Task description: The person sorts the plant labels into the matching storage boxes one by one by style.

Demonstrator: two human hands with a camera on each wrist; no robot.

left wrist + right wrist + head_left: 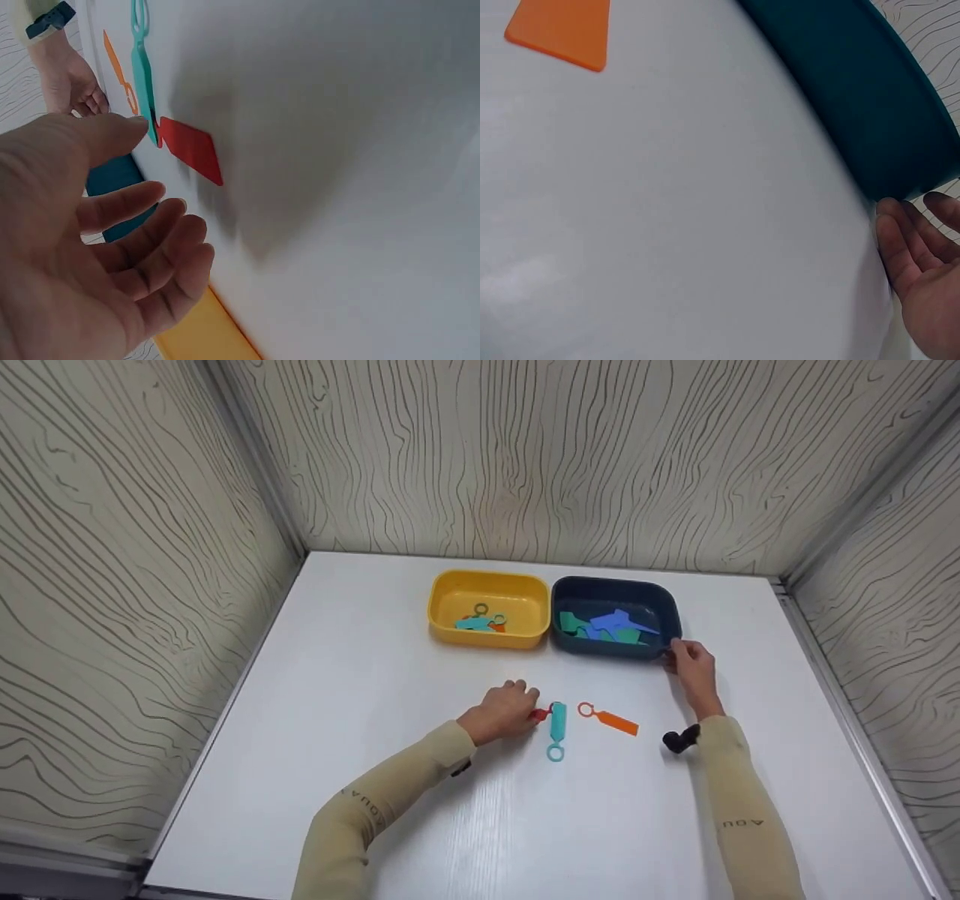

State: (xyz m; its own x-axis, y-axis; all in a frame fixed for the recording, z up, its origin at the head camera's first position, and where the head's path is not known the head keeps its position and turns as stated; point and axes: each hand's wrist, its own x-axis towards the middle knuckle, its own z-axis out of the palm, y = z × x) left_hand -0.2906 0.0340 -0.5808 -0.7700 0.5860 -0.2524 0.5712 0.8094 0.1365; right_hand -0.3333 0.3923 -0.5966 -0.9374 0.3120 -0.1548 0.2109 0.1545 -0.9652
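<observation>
My left hand hovers just over the table beside a red tag, its fingers loosely bent and nothing between them. In the left wrist view the thumb overlaps the ring end of the red tag and a teal tag. The teal tag lies lengthwise across the red one's ring. To their right rests an orange tag with a ring at one end. My right hand touches the near right corner of a dark blue bin, fingertips against its wall.
A yellow bin stands left of the dark blue one, with several ringed tags inside. Green and purple flat pieces lie in the dark blue bin. Wood-grain panels rise behind and on both sides of the white table.
</observation>
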